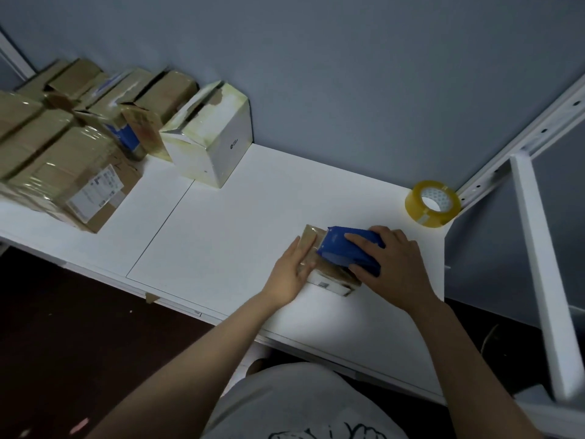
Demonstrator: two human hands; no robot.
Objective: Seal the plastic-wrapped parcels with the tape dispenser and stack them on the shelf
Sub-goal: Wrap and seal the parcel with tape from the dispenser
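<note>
Right hand (395, 267) curls round the blue tape dispenser (342, 248), which sits on the small plastic-wrapped parcel (330, 275) near the white table's (237, 232) front edge. Left hand (291, 270) lies flat, fingers straight, pressing the parcel's left end. The parcel's white label (323, 284) is too small to read.

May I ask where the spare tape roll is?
In the head view, the tape roll sits at the far right corner of the white table, beyond the right hand holding the dispenser.
</note>
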